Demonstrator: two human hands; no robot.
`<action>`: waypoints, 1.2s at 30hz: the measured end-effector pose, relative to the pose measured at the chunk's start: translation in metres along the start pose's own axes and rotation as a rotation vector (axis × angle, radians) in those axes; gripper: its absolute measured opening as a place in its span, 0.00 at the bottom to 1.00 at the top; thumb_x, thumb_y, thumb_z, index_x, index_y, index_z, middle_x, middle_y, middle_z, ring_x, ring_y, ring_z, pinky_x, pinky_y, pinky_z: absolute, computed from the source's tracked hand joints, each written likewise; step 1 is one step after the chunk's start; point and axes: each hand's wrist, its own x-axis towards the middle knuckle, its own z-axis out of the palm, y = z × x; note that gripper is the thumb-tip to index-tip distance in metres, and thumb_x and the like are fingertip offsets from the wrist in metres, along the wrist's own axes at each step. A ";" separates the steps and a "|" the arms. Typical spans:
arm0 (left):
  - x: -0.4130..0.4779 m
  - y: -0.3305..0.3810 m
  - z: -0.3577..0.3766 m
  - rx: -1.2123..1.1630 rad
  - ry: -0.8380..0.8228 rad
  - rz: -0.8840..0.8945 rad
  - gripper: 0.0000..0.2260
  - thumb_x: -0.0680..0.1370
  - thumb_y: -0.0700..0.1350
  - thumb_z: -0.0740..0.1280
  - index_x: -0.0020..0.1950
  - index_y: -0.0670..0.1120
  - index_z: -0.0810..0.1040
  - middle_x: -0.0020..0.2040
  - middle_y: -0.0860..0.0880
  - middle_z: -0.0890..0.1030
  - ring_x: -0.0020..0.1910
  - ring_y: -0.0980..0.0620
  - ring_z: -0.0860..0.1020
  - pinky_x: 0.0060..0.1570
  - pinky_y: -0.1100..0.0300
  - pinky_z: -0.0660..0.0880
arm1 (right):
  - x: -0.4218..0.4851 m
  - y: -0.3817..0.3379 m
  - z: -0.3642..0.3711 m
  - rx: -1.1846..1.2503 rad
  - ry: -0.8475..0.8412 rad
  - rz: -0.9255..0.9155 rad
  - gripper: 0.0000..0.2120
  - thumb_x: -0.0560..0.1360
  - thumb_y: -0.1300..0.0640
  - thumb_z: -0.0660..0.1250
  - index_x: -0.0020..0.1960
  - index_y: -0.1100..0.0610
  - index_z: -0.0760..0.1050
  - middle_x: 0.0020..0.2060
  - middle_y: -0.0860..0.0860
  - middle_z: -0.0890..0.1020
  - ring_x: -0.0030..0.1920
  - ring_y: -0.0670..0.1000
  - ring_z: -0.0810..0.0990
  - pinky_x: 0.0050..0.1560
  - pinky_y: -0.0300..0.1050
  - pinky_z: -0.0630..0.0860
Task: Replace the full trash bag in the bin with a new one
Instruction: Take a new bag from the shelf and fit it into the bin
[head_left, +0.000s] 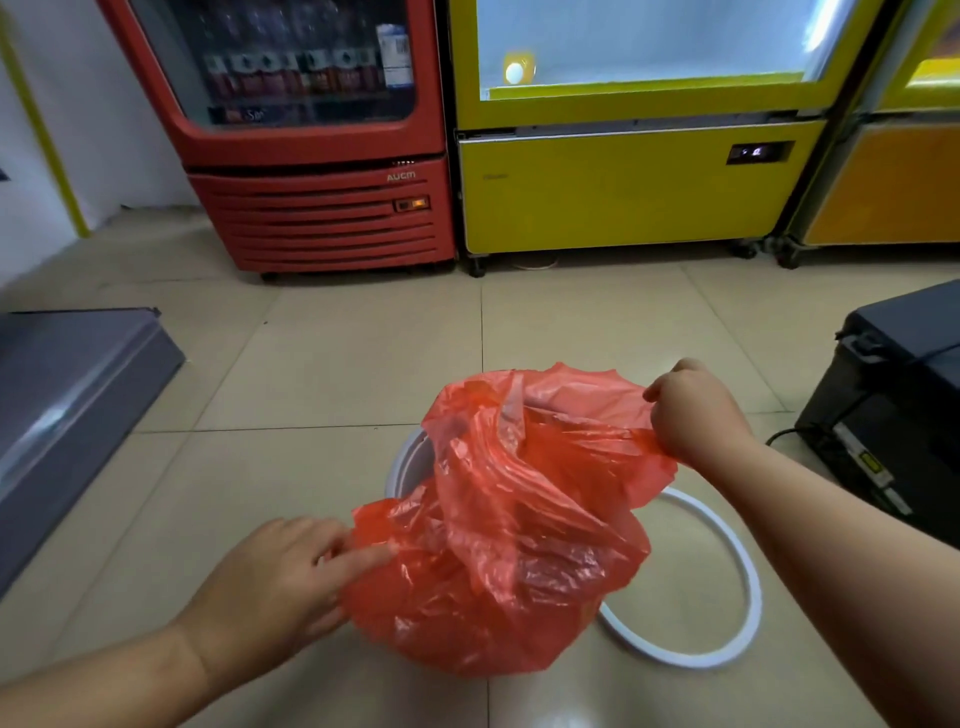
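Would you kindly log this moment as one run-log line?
left hand pinches red trash bag edge | right hand grips opposite edge | bag over white bin | white ring on floor

A small shop: a red drinks cooler (306, 130) stocked with bottles stands beside yellow glass-fronted display freezers (623, 156) on a tiled floor (363, 353).

One head-worn wide-angle view, facing forward and down, near range over both forearms, left hand (280, 577) lower left, right hand (696, 410) right of centre, trash bag (519, 530) mid-frame, tiled floor (363, 353) beyond, red cooler (322, 208) and yellow cooler (613, 192) along top edge
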 end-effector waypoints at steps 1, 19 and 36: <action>0.007 0.004 0.000 -0.079 -0.009 -0.110 0.17 0.69 0.54 0.62 0.58 0.60 0.73 0.44 0.56 0.71 0.36 0.56 0.74 0.36 0.66 0.68 | 0.000 0.001 0.000 0.002 0.002 0.007 0.15 0.72 0.69 0.59 0.53 0.63 0.81 0.54 0.61 0.75 0.53 0.61 0.79 0.56 0.48 0.76; 0.126 0.063 -0.021 -1.239 -0.037 -0.959 0.53 0.54 0.82 0.51 0.74 0.56 0.60 0.78 0.49 0.52 0.76 0.46 0.57 0.73 0.43 0.55 | -0.004 -0.005 -0.001 0.063 0.010 0.080 0.19 0.74 0.71 0.56 0.60 0.62 0.78 0.59 0.59 0.72 0.55 0.61 0.78 0.56 0.48 0.74; 0.131 0.042 0.050 -0.906 -0.169 -0.776 0.23 0.78 0.55 0.56 0.73 0.55 0.58 0.66 0.53 0.72 0.65 0.49 0.72 0.65 0.58 0.65 | -0.011 -0.017 0.011 0.019 -0.035 -0.053 0.19 0.72 0.71 0.56 0.55 0.63 0.80 0.57 0.59 0.73 0.53 0.61 0.79 0.57 0.50 0.75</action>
